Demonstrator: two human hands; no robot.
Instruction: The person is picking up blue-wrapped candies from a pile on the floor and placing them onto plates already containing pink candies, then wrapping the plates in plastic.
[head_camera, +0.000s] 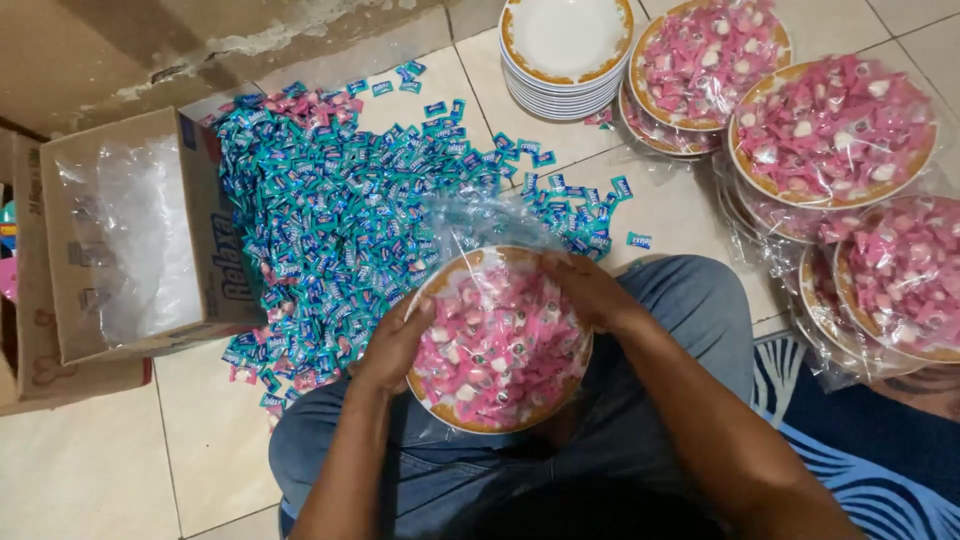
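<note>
Plate of pink sweets in clear bag (497, 345), centre frame: left hand (392, 345) and right hand (590, 290) grip its rim; blue sweets (340, 210) upper left.

Cardboard box (130, 240) left — white plates (565, 50) stacked, wrapped plates (830, 130) beside.

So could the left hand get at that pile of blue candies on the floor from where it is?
Probably yes. The left hand rests on the edge of the candy-filled plate on the lap, and the pile of blue candies starts just beyond it with nothing between. It would have to let go of the plate first.
</note>
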